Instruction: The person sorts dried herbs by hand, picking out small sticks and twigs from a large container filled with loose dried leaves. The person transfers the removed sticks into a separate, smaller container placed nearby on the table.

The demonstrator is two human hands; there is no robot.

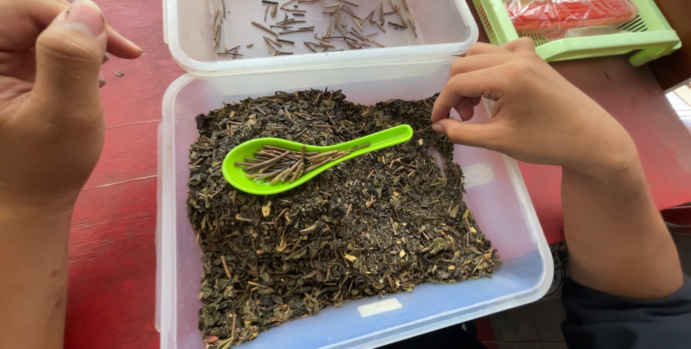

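A clear plastic tub (529, 263) in front of me is filled with dark dried tea leaves (331, 234). On the leaves lies a bright green spoon (288, 165) whose bowl holds a small bundle of brown stems (288, 163). My right hand (533, 108) hovers over the tub's right side, thumb and forefinger pinched on a thin stem just past the spoon's handle tip. My left hand (47, 83) is raised left of the tub, fingers loosely curled and holding nothing that I can see.
Behind the tub sits a second clear tub (180, 25) with several scattered stems (317, 14) on its bottom. A green slatted tray (576, 47) at the back right holds a yellow packet and a red packet. Everything rests on a red wooden table (115, 234).
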